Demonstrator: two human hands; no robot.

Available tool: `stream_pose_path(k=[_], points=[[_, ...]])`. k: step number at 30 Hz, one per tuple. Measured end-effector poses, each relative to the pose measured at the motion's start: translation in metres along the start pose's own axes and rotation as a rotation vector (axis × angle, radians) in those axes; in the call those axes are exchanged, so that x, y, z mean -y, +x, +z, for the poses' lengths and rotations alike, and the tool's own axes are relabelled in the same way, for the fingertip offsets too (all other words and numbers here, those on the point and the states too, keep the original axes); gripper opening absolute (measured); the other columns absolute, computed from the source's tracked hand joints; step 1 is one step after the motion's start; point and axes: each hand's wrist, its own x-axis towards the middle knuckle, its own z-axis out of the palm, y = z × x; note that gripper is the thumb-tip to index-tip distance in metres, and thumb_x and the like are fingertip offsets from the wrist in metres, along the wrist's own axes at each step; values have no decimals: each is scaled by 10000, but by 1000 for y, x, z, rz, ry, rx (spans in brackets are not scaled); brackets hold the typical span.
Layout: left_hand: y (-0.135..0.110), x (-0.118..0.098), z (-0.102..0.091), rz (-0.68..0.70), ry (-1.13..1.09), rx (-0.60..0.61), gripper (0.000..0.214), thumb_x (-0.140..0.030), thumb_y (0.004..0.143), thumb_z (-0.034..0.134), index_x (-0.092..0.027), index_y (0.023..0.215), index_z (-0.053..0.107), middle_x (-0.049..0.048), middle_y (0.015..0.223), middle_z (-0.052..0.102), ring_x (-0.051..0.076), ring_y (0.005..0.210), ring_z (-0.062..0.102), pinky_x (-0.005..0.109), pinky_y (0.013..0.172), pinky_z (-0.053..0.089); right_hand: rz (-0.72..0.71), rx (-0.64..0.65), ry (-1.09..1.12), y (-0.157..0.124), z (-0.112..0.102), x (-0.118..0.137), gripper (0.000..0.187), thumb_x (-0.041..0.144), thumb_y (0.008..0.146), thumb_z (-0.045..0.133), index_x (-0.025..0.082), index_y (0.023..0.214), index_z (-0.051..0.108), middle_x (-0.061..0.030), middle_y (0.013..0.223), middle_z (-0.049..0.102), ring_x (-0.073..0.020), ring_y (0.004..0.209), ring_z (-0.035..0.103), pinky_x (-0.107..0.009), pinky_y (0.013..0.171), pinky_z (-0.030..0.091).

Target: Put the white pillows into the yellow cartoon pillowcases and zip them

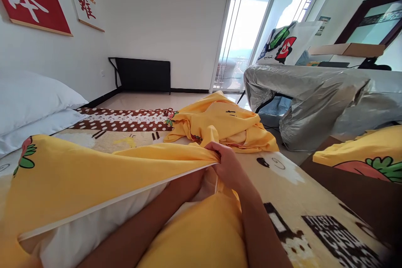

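Observation:
A yellow pillowcase point(94, 176) with a carrot print lies across my lap, partly pulled over a white pillow point(81, 234). My right hand point(228, 165) is closed on the pillowcase's open edge at its far corner. My left forearm reaches into the case beside the pillow. The left hand itself is hidden inside the fabric.
A second yellow pillowcase point(220, 123) lies crumpled on the patterned bed sheet point(301, 192). Two white pillows point(28, 100) are stacked at the left. A yellow-cased pillow point(361, 153) sits at the right. A silver-covered object point(320, 92) stands beyond the bed, near glass doors point(251, 25).

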Motion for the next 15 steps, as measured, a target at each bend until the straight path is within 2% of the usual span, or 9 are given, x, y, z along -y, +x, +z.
stream_pose_path(k=[3,6,11,15], points=[[-9,-7,-8,60,46,-31,424,-277,971,351,-261,1385,444,44,1482,414,259,1378,352,473,1181,260,-38,-187,-163,-5,3,12,383,82,528,420,186,840,618,-35,860,663,-178,799,579,-245,718,415],[-14,-13,-13,49,-29,-39,437,-235,931,382,-230,1355,485,39,1460,449,254,1368,374,454,1183,270,-38,-286,-278,-8,6,17,385,88,510,420,201,830,601,-43,858,656,-191,787,580,-256,703,412],[-16,-14,-14,-64,-195,-20,454,-282,910,378,-226,1352,468,51,1298,601,230,1296,461,398,1117,388,23,-331,-390,-10,7,17,303,102,518,418,208,775,539,-55,840,630,-215,808,562,-288,724,400],[-17,-6,-19,-21,-255,62,375,-232,852,405,-230,1191,565,47,1237,626,212,1202,525,365,1084,405,46,-290,-329,-10,6,17,347,97,505,396,220,802,526,-29,825,641,-191,756,557,-262,683,390]])
